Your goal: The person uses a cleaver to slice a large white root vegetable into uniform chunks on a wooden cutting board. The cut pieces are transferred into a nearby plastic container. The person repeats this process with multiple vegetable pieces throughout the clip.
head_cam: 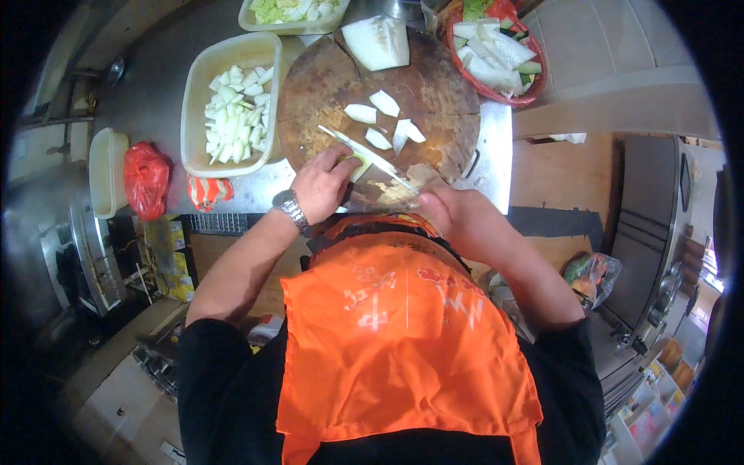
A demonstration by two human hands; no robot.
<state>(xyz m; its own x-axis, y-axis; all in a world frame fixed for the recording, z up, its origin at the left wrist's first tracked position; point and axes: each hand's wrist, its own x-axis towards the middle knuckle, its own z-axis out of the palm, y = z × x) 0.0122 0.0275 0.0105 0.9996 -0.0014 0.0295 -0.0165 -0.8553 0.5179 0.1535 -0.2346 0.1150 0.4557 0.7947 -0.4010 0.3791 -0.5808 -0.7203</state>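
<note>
On a round wooden chopping block (pixel 325 75), my left hand (pixel 322 180) presses a pale green piece of vegetable (pixel 361 168) down with bent fingers. My right hand (pixel 459 212) grips a knife (pixel 378 163); its blade is seen nearly edge-on, slanting beside the piece and close to my left fingertips. The handle is hidden inside my fist. Several white cut pieces (pixel 360 113) are scattered beyond the blade. At the block's far side lies a large white chunk (pixel 378 43), which looks like peeled winter melon.
Left of the block, a plastic tub (pixel 192 116) holds many cut pale pieces; another tub (pixel 290 26) behind holds chopped leafy vegetable. A red basket (pixel 537 87) with peelings stands back right. A tied red plastic bag (pixel 146 180) and an orange-striped cloth (pixel 209 192) lie at left.
</note>
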